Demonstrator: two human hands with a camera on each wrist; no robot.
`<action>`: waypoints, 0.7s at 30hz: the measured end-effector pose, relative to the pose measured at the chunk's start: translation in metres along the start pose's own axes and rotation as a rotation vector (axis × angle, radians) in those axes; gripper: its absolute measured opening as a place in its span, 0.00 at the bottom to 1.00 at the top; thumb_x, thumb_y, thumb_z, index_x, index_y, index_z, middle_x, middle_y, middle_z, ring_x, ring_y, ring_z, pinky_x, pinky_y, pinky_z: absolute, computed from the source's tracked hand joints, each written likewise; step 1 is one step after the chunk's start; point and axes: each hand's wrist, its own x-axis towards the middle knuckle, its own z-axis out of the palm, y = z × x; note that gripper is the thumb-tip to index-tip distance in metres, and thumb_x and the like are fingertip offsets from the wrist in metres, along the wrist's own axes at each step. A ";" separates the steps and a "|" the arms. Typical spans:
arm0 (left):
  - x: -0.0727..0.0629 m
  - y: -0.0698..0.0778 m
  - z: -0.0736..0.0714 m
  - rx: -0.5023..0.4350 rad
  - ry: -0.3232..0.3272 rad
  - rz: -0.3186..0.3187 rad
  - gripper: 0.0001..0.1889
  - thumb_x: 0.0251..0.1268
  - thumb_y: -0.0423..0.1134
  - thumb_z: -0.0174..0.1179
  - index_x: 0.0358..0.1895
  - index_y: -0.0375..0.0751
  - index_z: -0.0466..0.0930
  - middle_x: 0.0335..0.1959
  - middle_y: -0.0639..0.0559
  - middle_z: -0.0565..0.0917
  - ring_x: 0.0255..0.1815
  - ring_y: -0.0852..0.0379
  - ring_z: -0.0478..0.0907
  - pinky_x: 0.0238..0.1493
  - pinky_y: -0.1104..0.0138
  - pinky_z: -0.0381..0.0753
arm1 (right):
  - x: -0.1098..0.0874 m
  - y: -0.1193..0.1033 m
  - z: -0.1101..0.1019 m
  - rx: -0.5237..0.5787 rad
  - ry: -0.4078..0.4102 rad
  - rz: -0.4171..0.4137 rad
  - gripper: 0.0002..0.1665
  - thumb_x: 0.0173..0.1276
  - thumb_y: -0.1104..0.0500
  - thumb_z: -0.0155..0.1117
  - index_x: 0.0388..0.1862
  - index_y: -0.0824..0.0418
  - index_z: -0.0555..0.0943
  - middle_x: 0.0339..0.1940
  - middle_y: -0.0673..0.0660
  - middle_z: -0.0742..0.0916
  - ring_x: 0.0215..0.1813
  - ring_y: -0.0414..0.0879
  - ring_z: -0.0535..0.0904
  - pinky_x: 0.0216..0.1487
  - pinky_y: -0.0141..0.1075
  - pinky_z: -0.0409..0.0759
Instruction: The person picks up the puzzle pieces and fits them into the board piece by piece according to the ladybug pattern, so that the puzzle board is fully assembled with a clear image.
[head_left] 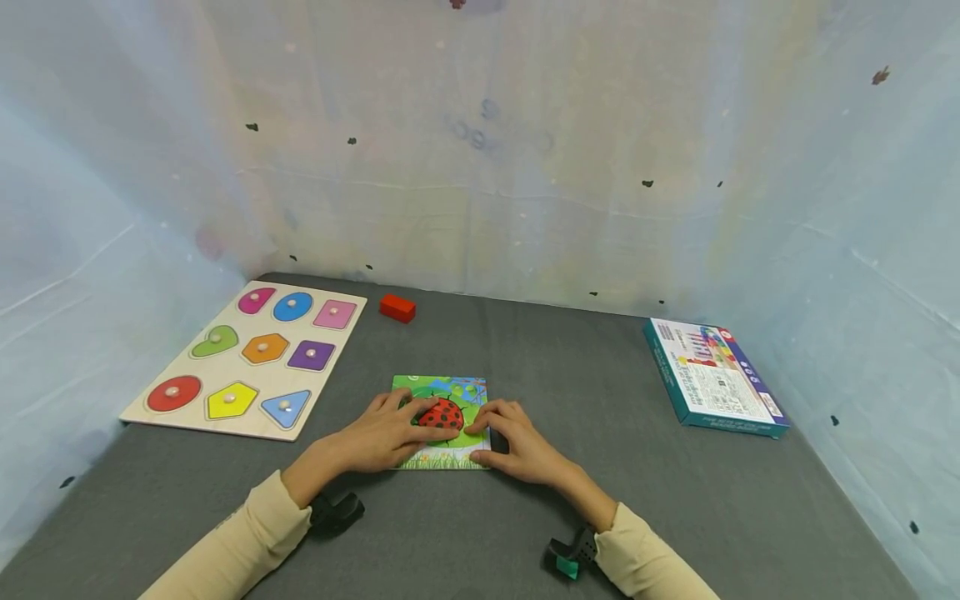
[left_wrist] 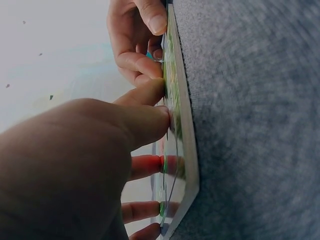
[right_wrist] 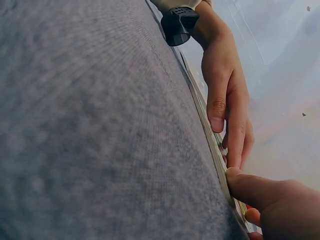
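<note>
A small square ladybug picture puzzle [head_left: 442, 457], green with a red black-spotted ladybug [head_left: 442, 414], lies flat on the grey table. Spread over its left part is my left hand [head_left: 382, 433], fingertips pressing on the picture. From the right comes my right hand [head_left: 525, 442], its thumb at the lower right corner and its bent fingers touching the right side of the picture. In the left wrist view the left fingertips meet the glossy top of the puzzle board [left_wrist: 187, 150]. The board's pale edge [right_wrist: 210, 135] shows low along the cloth in the right wrist view.
A wooden shape board [head_left: 281, 375] with colourful knobbed pieces lies at the left. Behind the puzzle sits a red block [head_left: 397, 308]. A flat teal-sided box [head_left: 716, 379] lies at the right. Pale sheeting [head_left: 465, 208] hangs round the back and sides of the table.
</note>
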 end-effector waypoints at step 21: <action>0.002 -0.004 0.002 -0.212 0.026 -0.073 0.23 0.66 0.45 0.55 0.64 0.53 0.69 0.64 0.46 0.66 0.63 0.42 0.58 0.56 0.40 0.58 | -0.002 -0.007 -0.005 -0.025 -0.025 0.062 0.20 0.64 0.53 0.62 0.54 0.57 0.75 0.53 0.55 0.74 0.52 0.47 0.65 0.50 0.45 0.64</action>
